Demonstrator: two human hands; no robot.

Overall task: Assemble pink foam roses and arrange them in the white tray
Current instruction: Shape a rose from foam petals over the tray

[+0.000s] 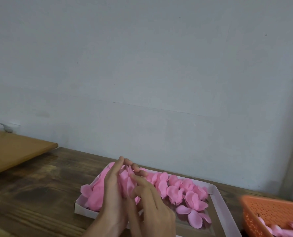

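Pink petals (pixel 185 190): in the head view, my only one, I see them heaped loose in the white tray (pixel 218 200), thick along its far and left sides, with a few lying singly toward the near right.
White tray: sits on the dark wooden surface (pixel 39 194), close to the wall (pixel 142 65), and its near edge is cut off by the bottom of the frame.
Petal cluster (pixel 127 182): a tight bunch of petals stands up between the two hands, above the left part of the tray.
Left hand (pixel 111 190): lies along the left side of the cluster with fingers reaching up and curving round its far side, so it holds the bunch.
Right hand (pixel 152 206): fingers bent against the near right side of the cluster; with the blur I cannot tell whether they grip it or only touch it.
Orange basket (pixel 269 211): perforated, at the right edge, just beside the tray, with more pink pieces (pixel 279 231) inside.
Lighter board (pixel 14 151): far left, lying over the surface's edge.
Cable (pixel 3 127): pale, against the wall behind that board.
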